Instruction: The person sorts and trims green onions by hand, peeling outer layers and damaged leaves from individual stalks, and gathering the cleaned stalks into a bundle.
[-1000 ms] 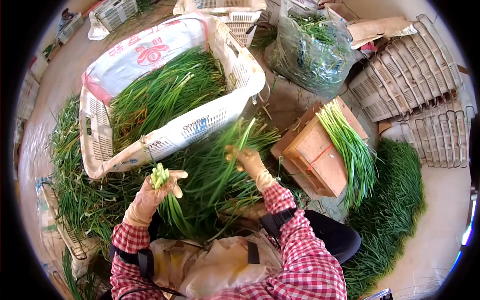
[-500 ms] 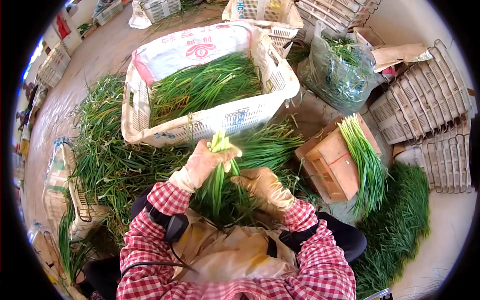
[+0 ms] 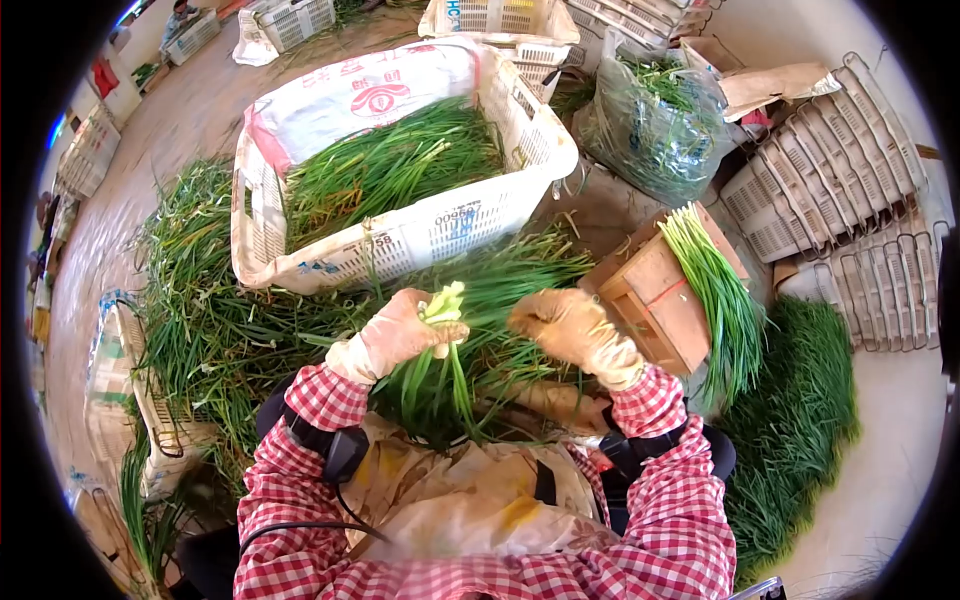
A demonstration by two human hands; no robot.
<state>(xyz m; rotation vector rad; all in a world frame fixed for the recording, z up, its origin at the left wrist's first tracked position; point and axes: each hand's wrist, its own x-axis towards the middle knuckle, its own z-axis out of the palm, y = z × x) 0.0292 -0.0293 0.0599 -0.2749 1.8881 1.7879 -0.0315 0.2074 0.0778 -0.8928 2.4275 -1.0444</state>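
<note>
My left hand (image 3: pixel 400 332), in a pale stained glove, is closed round a small bunch of garlic chives (image 3: pixel 443 303). The pale stem ends stick up above the fist and green leaves hang below. To the right, level with it, my gloved right hand (image 3: pixel 570 328) is apart from the bunch with its fingers curled in; what it pinches, if anything, cannot be made out. Beneath both hands lie loose chives (image 3: pixel 500 300), partly blurred. A larger bundle of chives (image 3: pixel 708 280) rests across a small wooden box (image 3: pixel 650 310) beyond my right hand.
A white plastic crate (image 3: pixel 410 250) holding chives and a printed sack (image 3: pixel 375 95) stands ahead. Loose leaves (image 3: pixel 220 300) heap up at left. A clear bag of greens (image 3: pixel 655 130) and stacked crates (image 3: pixel 830 170) are at right, above a dense green pile (image 3: pixel 790 440).
My right hand has moved away from the bunch to the right, towards the wooden box. My left hand still grips the chives. The view has shifted slightly.
</note>
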